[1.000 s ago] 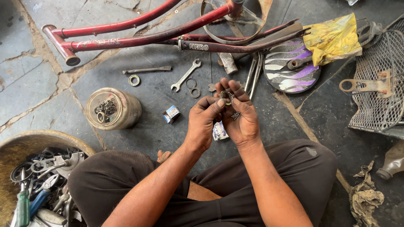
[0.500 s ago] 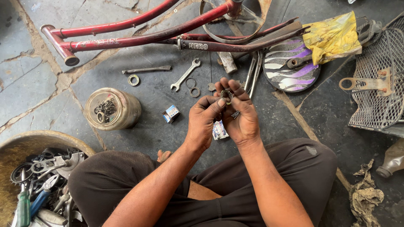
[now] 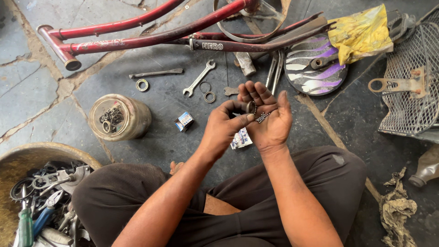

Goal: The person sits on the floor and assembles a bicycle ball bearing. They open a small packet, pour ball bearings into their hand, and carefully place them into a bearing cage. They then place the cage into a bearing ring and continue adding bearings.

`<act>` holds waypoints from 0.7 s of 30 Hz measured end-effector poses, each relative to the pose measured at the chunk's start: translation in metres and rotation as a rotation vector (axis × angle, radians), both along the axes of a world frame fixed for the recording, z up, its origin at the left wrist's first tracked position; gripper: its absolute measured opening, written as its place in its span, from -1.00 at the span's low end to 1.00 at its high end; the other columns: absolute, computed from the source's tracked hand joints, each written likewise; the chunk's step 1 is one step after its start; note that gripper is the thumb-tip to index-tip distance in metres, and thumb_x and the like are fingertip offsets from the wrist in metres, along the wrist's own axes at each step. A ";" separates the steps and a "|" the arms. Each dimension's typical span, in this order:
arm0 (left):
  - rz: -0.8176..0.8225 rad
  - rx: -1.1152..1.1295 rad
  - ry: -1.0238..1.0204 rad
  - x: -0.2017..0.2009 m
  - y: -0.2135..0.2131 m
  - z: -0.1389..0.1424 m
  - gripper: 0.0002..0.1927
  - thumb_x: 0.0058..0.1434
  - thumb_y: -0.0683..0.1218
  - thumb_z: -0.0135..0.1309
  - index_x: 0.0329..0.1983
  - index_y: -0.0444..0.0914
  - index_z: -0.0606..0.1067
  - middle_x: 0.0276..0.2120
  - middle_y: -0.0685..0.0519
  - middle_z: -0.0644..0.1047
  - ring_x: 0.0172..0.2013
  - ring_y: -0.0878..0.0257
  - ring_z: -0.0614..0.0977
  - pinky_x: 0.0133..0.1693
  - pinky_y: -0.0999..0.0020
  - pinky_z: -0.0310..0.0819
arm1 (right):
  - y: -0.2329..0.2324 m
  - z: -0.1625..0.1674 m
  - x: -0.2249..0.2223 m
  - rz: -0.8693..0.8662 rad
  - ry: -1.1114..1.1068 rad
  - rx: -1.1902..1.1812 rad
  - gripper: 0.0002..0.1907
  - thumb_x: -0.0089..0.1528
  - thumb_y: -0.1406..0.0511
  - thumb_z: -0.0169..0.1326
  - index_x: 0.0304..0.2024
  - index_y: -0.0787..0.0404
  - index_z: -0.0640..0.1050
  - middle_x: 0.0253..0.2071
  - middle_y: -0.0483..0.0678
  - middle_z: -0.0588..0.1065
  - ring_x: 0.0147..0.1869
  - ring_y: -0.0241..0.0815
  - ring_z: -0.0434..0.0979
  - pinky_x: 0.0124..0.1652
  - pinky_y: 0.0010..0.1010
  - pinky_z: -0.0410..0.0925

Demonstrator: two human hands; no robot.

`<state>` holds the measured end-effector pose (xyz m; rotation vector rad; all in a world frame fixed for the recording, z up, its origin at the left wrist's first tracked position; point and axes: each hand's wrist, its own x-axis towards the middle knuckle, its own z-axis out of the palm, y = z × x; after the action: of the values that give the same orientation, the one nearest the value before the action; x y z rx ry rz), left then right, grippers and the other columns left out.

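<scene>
A: What stood at the far left?

B: A round basin (image 3: 50, 147) full of tools, then a glass jar (image 3: 120, 117) lying on its side with small parts inside, and a small box (image 3: 184, 121) on the stone floor. A red bicycle frame (image 3: 137, 43) lay across the top.

A: And the hands?

B: The left hand (image 3: 223, 124) was closed in a pinch, and thumb and fingers held a small metal cup (image 3: 249, 107) just above the other palm. The right hand (image 3: 273, 120) lay open, palm up and a little hollow, with small steel balls (image 3: 262, 117) resting in it.

A: Which step was that, in your opinion?

B: I think the balls were being put into the cup one by one. The next move called for a very fine pinch and a level palm, otherwise the balls would roll off.

A: Was there room to move?

B: Yes, the floor in front of the knees was open. To the right a purple striped disc (image 3: 315, 68) and a wire basket (image 3: 409, 91) were well apart from the hands
</scene>
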<state>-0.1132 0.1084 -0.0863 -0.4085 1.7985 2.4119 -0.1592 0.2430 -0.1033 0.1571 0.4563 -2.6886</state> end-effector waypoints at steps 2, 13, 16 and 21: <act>-0.020 0.007 -0.088 -0.004 -0.006 0.004 -0.75 0.26 -0.07 0.22 -0.15 -0.36 0.60 -0.42 0.15 0.54 -0.38 0.42 0.47 -0.32 0.50 0.37 | 0.001 -0.001 0.001 0.017 0.009 -0.021 -0.35 0.46 -0.08 -0.13 0.12 0.39 0.57 0.18 0.18 0.55 0.39 0.11 0.47 0.46 -0.08 0.25; -0.086 -0.028 -0.012 -0.004 -0.009 0.010 -0.75 0.27 -0.07 0.21 -0.14 -0.38 0.63 -0.32 0.07 0.65 -0.27 0.39 0.60 -0.18 0.46 0.51 | 0.003 0.000 0.000 0.035 0.025 -0.066 -0.17 0.40 -0.22 -0.20 0.18 0.39 0.55 0.24 0.18 0.52 0.44 0.11 0.42 0.49 -0.06 0.22; -0.081 -0.085 0.017 -0.003 -0.007 0.009 -0.77 0.27 -0.09 0.21 -0.15 -0.37 0.64 -0.32 0.07 0.65 -0.26 0.38 0.61 -0.17 0.45 0.52 | 0.002 0.002 0.001 0.040 0.005 -0.062 -0.17 0.40 -0.23 -0.20 0.19 0.39 0.54 0.26 0.18 0.50 0.47 0.11 0.40 0.50 -0.05 0.21; -0.080 -0.177 0.058 -0.002 0.000 0.007 -0.81 0.25 -0.12 0.21 -0.13 -0.32 0.65 -0.30 0.09 0.67 -0.24 0.40 0.63 -0.15 0.45 0.55 | 0.001 0.004 0.002 0.034 -0.007 -0.042 -0.14 0.39 -0.24 -0.24 0.21 0.38 0.53 0.28 0.18 0.48 0.48 0.11 0.37 0.49 -0.06 0.20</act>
<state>-0.1150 0.1080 -0.0789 -0.2783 2.0211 2.2429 -0.1573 0.2439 -0.0988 0.1447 0.3961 -2.6618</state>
